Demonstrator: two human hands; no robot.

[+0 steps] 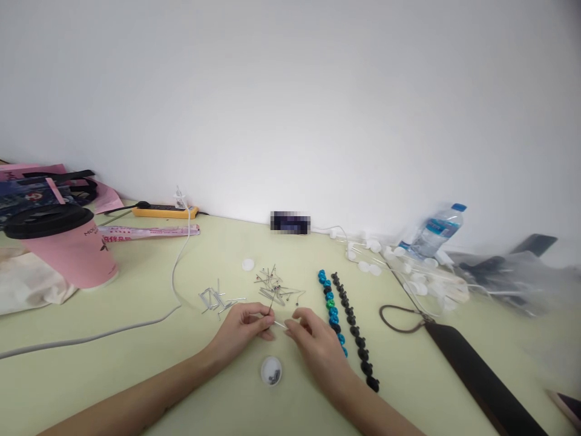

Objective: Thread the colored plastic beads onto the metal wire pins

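Observation:
My left hand [247,322] is closed in a pinch, with a thin dark pin [272,303] standing up from its fingertips. A slim silvery rod [280,324] spans the short gap from these fingers to my right hand [315,339], whose thumb and fingers pinch its other end. Just beyond the hands lies a loose pile of thin metal pins [275,284], some with small dark or reddish heads. Left of it are several short silver rods [215,298]. A small white cup [264,380] with little grey pieces inside stands below the hands.
Right of my hands run a row of blue, black and green knobs [330,304] and a row of black knobs [355,330]. A black strap-like case [476,375], a water bottle [433,233] and white caps [372,245] lie farther right. A pink cup [72,254] and white cable [113,332] are left.

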